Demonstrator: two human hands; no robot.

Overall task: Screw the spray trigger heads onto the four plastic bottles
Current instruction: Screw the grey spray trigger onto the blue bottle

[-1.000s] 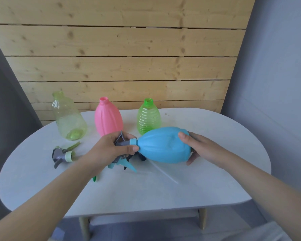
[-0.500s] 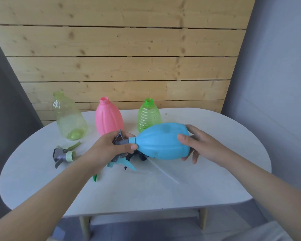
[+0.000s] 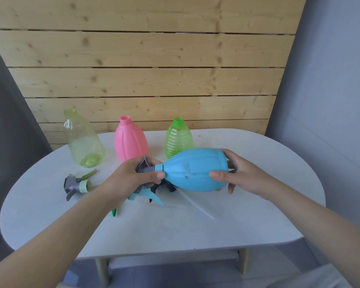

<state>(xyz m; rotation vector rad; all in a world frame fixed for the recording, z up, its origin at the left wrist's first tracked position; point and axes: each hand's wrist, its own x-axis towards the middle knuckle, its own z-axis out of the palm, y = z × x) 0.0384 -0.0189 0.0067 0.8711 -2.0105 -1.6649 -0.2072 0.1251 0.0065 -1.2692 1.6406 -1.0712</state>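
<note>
While the left hand pinched the grey trigger head at nine o'clock of the light, squeezable blue bottle above the tabletop, the right hand's grip wrapped its stiffer base.

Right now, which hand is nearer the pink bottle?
Left. The left hand sits just in front of the pink bottle; the right hand is farther off, across the blue bottle.
</note>
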